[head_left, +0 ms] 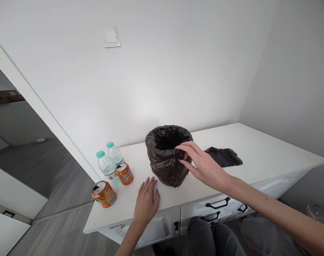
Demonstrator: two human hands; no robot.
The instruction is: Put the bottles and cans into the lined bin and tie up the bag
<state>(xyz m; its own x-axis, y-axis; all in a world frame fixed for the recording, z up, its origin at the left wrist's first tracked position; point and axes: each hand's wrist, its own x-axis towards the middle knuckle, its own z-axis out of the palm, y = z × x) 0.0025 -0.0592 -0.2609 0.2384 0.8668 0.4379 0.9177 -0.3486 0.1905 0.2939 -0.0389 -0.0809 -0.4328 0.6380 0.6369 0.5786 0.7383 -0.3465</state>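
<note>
Bin (164, 172) at the fingertips of your right hand (206, 169)

You have the right hand at the near right side of the bin, coming to it from the right. Your forefinger touches the rim, and your thumb lies lower, in front of the outer side of the black liner (172, 161). Between these two tips the gap is narrow; I cannot tell whether you pinch the plastic there. The bin stands upright on the white cabinet top (268, 149), its mouth upward and the liner folded over the edge. Your left hand (147, 202) rests palm down on the same surface, left of the bin and nearer to you, apart from it, holding nothing. Beyond this hand, to the left, stand two orange cans (125, 174) and two clear bottles (105, 164). Right of the bin, partly behind your right hand, lies another black bag (227, 157).
</note>
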